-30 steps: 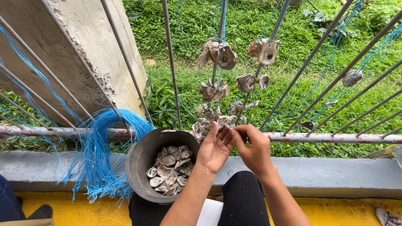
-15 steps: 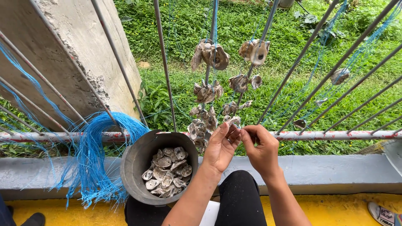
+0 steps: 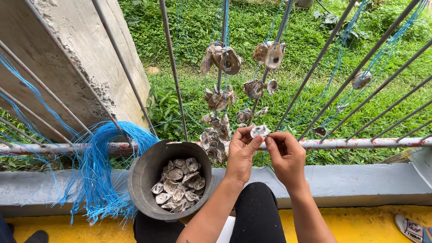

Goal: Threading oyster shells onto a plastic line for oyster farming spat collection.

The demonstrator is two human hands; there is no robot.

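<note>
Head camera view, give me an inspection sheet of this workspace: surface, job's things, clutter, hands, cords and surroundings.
Surface: grey ledge under a railing, yellow floor below.
Job's things: shell held up at the railing; bucket part full of shells; strung shells hanging from blue lines beyond the bars.
Clutter: shoe at lower right.
Hands: left hand and right hand both pinch the shell between fingertips.
Cords: bundle of blue cord draped over the railing beside the bucket.
Surroundings: concrete pillar at left, grass outside.
</note>
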